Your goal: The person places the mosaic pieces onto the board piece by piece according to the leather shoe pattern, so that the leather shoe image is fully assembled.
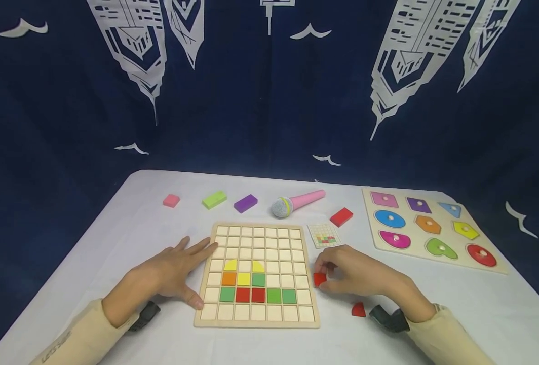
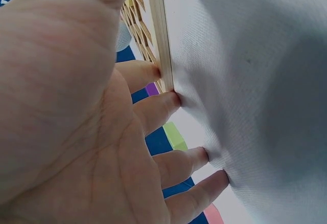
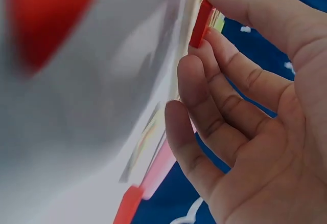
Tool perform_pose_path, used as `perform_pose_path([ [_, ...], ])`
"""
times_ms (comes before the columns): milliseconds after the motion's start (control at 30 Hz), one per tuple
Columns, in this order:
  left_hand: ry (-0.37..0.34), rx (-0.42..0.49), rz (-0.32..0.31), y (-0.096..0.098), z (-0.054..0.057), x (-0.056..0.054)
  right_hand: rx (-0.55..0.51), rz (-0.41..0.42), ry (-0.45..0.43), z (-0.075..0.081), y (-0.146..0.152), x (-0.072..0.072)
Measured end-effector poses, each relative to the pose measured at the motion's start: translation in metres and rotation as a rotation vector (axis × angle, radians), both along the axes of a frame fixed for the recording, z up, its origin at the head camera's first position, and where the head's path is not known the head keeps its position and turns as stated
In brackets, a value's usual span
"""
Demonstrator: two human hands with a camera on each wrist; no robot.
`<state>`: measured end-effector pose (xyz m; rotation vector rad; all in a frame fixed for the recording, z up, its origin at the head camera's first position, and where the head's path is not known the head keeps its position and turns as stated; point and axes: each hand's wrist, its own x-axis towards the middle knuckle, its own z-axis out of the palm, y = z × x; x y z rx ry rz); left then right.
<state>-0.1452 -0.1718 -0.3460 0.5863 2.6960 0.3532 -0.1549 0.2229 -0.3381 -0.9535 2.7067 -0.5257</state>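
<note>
A wooden grid board [image 1: 257, 324] lies flat, holding several coloured tiles: red, green, yellow and orange ones in its lower half. My left hand [image 1: 171, 271] spreads its fingers along the board's left edge; in the left wrist view its fingertips [image 2: 166, 101] touch the board's side and the white cloth. Beside the board's right edge, my right hand [image 1: 358, 268] pinches a small red square tile [image 1: 319, 279] between thumb and fingers. The right wrist view shows that red tile [image 3: 202, 23] edge-on. A red quarter-circle tile [image 1: 358, 309] lies on the cloth below my right hand.
A small pattern card [image 1: 323, 235] lies above my right hand, near a red block [image 1: 341, 217]. Behind the board are a pink toy microphone [image 1: 297, 203] and purple [image 1: 245, 203], green [image 1: 214, 199] and pink blocks [image 1: 171, 201]. A knobbed shape puzzle [image 1: 433, 225] lies at right.
</note>
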Motion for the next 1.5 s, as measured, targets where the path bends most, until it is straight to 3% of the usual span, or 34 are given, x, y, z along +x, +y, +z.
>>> perform_pose_path([
  [333, 0.008, 0.033, 0.022, -0.003, -0.003, 0.003, -0.033, 0.177, -0.012, 0.005, -0.063, -0.017],
  [600, 0.010, 0.032, 0.021, -0.003, 0.000, 0.002, -0.032, 0.246, -0.057, 0.003, -0.088, -0.023],
  [1200, 0.000, 0.030, 0.012, -0.002, -0.002, 0.003, -0.031, 0.206, -0.051, -0.004, -0.088, -0.014],
  [1500, -0.001, 0.019, 0.014, -0.001, -0.002, 0.001, -0.030, 0.204, -0.041, 0.000, -0.076, -0.006],
])
